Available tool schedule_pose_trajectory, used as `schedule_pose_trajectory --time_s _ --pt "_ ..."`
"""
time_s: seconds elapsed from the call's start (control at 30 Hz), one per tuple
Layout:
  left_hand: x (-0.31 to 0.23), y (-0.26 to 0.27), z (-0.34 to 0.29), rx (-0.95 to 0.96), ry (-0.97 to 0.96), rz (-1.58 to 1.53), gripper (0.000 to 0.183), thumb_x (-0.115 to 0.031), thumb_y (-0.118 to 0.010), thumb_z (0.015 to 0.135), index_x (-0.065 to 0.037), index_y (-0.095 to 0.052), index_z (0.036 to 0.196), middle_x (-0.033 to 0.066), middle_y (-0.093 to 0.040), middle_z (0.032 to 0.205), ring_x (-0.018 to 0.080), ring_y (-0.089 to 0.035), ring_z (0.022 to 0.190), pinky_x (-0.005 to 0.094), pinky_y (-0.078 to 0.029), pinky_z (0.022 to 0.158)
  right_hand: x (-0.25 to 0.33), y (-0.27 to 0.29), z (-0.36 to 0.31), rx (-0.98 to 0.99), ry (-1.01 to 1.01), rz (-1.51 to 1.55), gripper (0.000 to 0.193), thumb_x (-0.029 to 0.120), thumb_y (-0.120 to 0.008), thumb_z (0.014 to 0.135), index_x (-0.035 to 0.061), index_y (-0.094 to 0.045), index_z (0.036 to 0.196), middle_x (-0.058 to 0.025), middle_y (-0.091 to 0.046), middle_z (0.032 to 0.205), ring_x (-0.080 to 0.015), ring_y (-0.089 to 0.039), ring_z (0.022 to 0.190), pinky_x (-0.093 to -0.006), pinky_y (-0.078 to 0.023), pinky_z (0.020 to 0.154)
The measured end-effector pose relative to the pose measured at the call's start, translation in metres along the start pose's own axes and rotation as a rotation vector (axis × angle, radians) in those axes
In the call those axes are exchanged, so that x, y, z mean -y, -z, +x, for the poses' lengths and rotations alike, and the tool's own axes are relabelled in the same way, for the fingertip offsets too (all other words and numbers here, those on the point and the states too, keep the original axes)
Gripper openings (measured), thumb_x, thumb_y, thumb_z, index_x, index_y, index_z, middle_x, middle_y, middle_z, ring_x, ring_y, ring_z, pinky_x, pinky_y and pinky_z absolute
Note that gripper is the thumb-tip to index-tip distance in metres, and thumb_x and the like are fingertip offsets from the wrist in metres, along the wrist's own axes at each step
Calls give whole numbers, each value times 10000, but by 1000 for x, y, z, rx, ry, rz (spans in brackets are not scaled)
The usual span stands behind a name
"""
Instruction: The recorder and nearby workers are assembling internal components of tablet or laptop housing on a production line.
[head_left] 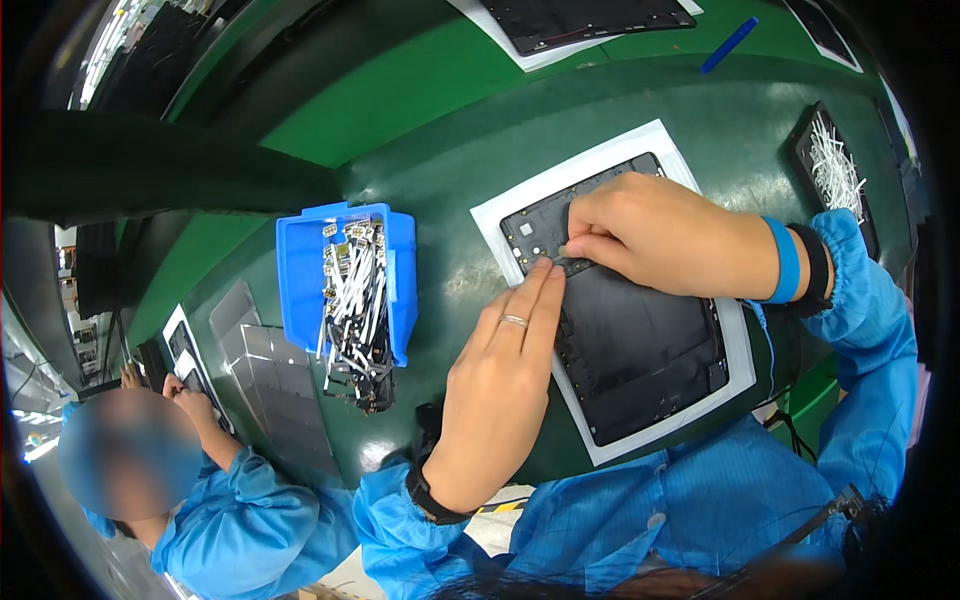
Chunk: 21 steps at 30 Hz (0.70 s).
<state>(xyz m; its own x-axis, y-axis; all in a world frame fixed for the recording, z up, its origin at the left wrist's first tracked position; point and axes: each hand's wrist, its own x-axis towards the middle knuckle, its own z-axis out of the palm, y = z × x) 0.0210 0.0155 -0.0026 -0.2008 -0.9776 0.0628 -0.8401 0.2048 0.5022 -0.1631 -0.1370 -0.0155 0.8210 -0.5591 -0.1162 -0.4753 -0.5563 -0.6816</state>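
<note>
A black tablet back housing (650,345) lies on a white foam sheet (680,170) in front of me. My left hand (505,370), a ring on one finger, reaches over the housing's left edge with its fingers stretched out and the tips pressing on its upper part. Close beside those tips, my right hand (640,230) is closed in a pinch at the housing's upper left area. Whatever sits between the right thumb and forefinger is too small to name. A blue wrist strap (782,260) with a cord circles the right wrist.
A blue bin (400,270) of white flex cables with small black parts stands left of the housing. Clear plastic sheets (270,380) lie beyond it, near a co-worker (270,520). A dark tray of white strips (835,170) and a blue pen (730,45) are on the right.
</note>
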Motion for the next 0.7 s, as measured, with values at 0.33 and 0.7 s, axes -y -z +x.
schedule_pose_trajectory --time_s 0.33,0.7 --pt "-2 5 5 17 -16 54 662 216 -540 734 37 -600 1368 194 -650 1378 386 -672 1159 429 -585 931 1 41 -19 -5 -318 377 255 222 -794 933 -30 -756 940 -68 -698 699 -122 -649 606 -283 -495 568" --pt "-21 4 17 127 37 404 470 -64 -657 898 9 -634 1362 123 -696 1262 258 -742 1046 324 -627 903 -2 47 -22 113 -533 440 215 162 -746 964 -16 -720 846 -76 -702 662 -132 -633 535 -299 -481 516"
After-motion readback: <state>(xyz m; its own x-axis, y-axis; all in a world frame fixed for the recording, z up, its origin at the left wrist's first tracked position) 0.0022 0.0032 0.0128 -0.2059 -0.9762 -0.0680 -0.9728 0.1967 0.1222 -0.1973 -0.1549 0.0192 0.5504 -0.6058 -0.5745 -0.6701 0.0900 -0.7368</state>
